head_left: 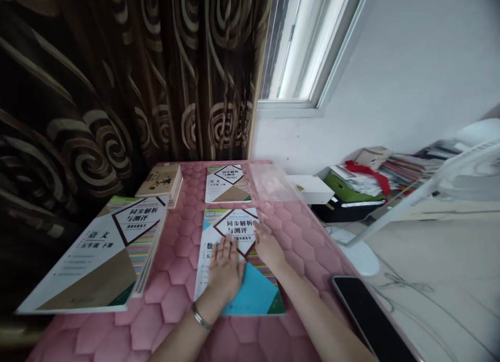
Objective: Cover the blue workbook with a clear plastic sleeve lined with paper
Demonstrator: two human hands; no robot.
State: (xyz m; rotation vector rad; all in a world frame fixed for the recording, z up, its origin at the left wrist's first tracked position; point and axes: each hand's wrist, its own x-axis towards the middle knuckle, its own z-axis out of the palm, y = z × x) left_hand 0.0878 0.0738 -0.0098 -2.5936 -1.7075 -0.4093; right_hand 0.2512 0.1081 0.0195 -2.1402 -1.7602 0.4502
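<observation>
A workbook with a blue lower cover (253,291) and Chinese print lies closed on the pink quilted tabletop (175,268), straight in front of me. Flat on its cover rests my left hand (225,268), fingers apart, with a metal bracelet at the wrist. My right hand (269,247) touches the cover near its right edge, fingers stretched forward; some of them are partly hidden. Just beyond is a similar, brown-patterned workbook (228,187). To the left, a stack of brown-covered workbooks (97,252) lies at a slant.
Behind that stack sits a pile of tan books (160,181). A dark phone (371,315) lies at the right table edge, and a clear sheet (273,182) at the far corner. Beyond are a white box (312,189), a white fan (422,195), floor cables and a patterned curtain (156,75).
</observation>
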